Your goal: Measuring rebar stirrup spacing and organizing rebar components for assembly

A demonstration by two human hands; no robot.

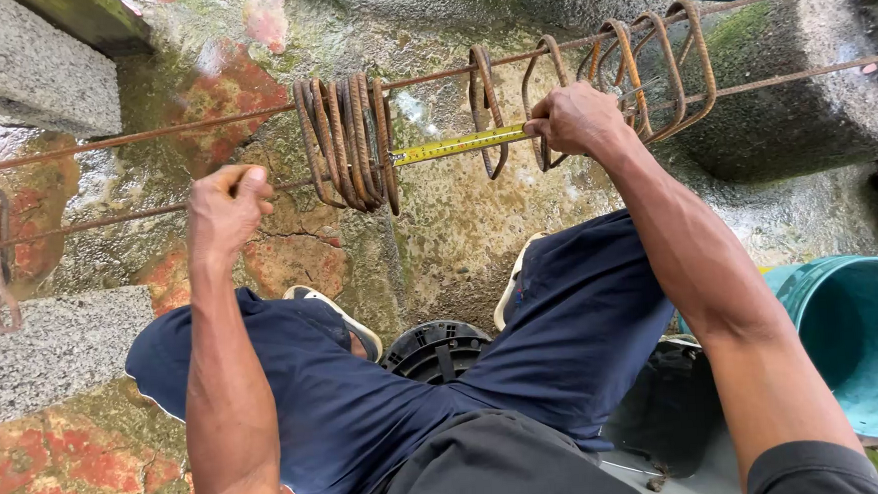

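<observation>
Head view: I see rusty rebar rods [153, 134] running across the upper frame, threaded through bent stirrups [346, 142].
Left hand [224, 203]: fist closed around the lower rod, centre-left.
Right hand [575, 120]: pinching a yellow tape measure [454, 145] against a stirrup, upper right.
Handling: I judge the steel heavy, stiff, rough; grip bare rod between stirrups.

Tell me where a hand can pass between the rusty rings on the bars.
Free: the gap between the packed ring bundle and the single ring, crossed only by the yellow tape. Also left of the bundle, by the left hand. Crowded: around the right hand.
</observation>
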